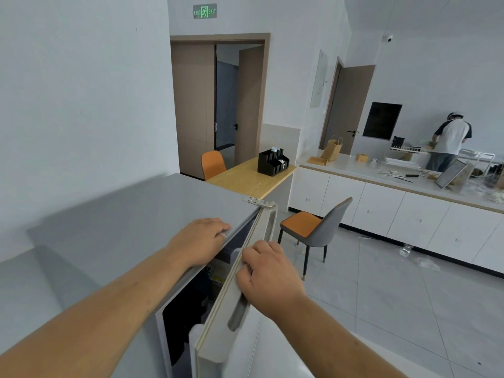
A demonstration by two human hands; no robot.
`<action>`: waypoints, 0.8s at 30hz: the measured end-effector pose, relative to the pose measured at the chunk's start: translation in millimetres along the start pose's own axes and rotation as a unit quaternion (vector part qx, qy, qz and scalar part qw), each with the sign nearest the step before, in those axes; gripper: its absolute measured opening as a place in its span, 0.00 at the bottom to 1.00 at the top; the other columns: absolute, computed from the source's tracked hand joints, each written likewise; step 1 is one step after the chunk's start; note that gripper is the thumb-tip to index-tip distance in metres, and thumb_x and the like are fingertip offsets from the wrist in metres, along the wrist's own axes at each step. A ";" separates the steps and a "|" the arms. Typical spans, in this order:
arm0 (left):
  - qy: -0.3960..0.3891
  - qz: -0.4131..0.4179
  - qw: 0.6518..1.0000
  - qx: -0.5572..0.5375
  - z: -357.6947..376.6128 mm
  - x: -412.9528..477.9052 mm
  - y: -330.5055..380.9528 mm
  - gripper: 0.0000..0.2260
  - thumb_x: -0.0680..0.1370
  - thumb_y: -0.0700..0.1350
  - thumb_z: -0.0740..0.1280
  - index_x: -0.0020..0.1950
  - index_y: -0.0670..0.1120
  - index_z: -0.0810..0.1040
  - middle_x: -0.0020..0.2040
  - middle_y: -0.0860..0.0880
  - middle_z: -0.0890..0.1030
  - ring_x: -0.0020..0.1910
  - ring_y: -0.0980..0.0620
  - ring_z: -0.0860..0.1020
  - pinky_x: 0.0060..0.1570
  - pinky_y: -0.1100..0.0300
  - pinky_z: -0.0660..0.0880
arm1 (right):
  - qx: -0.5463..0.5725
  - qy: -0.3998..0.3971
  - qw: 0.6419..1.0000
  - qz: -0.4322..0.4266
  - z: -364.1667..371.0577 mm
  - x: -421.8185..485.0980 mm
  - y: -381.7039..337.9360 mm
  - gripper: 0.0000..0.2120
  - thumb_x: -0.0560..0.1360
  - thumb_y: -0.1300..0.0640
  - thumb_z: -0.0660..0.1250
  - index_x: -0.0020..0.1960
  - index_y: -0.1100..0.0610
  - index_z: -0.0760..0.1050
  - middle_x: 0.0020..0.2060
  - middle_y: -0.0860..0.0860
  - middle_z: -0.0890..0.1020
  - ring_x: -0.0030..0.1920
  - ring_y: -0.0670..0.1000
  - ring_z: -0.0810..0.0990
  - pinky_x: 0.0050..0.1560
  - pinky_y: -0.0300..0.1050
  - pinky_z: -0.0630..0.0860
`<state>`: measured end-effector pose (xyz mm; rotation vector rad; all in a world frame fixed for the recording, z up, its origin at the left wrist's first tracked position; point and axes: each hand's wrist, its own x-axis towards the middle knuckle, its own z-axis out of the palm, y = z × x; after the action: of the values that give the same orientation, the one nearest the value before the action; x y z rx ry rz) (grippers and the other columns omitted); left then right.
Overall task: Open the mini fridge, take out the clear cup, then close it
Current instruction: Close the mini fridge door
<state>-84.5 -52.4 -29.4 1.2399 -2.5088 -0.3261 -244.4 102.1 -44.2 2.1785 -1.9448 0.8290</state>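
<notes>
The grey mini fridge (131,214) stands below me against the left wall. Its door (231,309) is swung partly out, hinged at the far corner, and the dark inside shows through the gap. My left hand (200,241) lies flat on the fridge's top front edge with the fingers curled over it. My right hand (268,271) grips the door's top edge beside the recessed handle. The clear cup is not visible in the dark interior.
A grey and orange chair (316,227) stands just beyond the door on the tiled floor. A wooden table (245,178) with a black organiser (272,162) lies behind the fridge. A person (450,140) works at the long white counter (381,173) at the right.
</notes>
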 end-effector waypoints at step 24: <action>0.011 -0.010 0.998 -0.058 -0.6 -0.6 -0.8 0.19 0.81 0.51 0.63 0.72 0.57 0.76 0.78 0.53 0.71 0.76 0.52 0.66 0.75 0.53 0.61 | -0.004 0.049 0.998 0.027 31.7 31.5 -27.5 0.08 0.76 0.49 0.59 0.46 0.51 0.73 0.41 0.46 0.69 0.47 0.50 0.65 0.47 0.44 0.69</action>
<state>-83.3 -52.5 -29.3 1.2170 -2.4240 -0.4543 -207.1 65.4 -49.1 2.0470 -1.9648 0.9154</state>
